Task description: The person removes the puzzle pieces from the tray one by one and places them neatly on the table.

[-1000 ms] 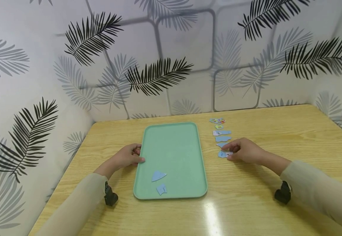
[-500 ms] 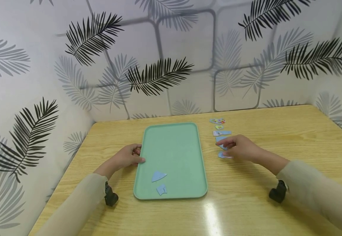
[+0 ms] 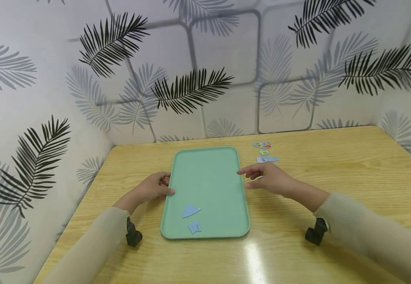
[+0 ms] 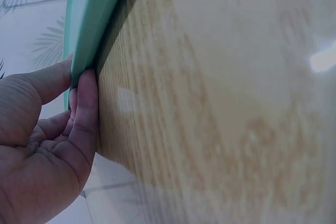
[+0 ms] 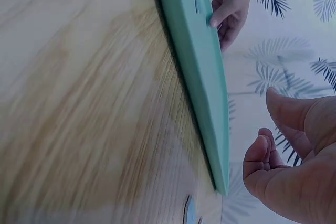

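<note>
A green tray [image 3: 209, 189] lies on the table. My left hand [image 3: 153, 187] grips its left rim, thumb on top and fingers underneath, as the left wrist view shows of the hand [image 4: 52, 129]. Near the tray's front left corner lie two light-blue puzzle pieces, one roughly triangular [image 3: 191, 211] and one notched [image 3: 194, 227]. My right hand [image 3: 267, 178] hovers by the tray's right rim. In the right wrist view its thumb and fingers [image 5: 257, 156] are apart, with nothing visible between them.
Right of the tray, a column of puzzle pieces runs toward the wall: a multicoloured one [image 3: 262, 145], a small yellow-green one [image 3: 264, 152] and a blue-and-pink one [image 3: 267, 159]. My right hand covers most of the nearer ones. A leaf-patterned wall [image 3: 226, 122] backs the wooden table [image 3: 333, 165].
My right hand has moved left from the column of puzzle pieces to the tray's right rim. Its fingers have lifted off the pieces. My left hand and the tray stay put.
</note>
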The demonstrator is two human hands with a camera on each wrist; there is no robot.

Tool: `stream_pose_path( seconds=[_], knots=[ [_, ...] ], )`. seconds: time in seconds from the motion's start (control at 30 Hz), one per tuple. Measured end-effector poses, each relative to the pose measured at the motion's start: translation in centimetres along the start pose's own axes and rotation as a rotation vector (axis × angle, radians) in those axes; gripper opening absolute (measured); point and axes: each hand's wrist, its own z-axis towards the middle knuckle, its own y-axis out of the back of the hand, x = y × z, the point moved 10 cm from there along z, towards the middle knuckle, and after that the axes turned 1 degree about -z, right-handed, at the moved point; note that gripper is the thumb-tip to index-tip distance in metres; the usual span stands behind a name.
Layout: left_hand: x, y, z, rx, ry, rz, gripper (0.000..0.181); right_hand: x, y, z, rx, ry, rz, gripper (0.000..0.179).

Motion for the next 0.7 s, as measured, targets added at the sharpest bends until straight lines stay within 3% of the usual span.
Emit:
stream_pose_path(
  seconds=[0.2,0.7],
  knots=[
    [-0.1,0.0,0.1,0.001,0.005,-0.007,0.064,1.7,-2.2,1.1,0.028,0.024,0.063,0.041],
    [-0.2,0.1,-0.1,-0.005,-0.001,0.005,0.063,4.1,-8.9,3.4,0.157,0.043,0.065,0.041]
  ],
)
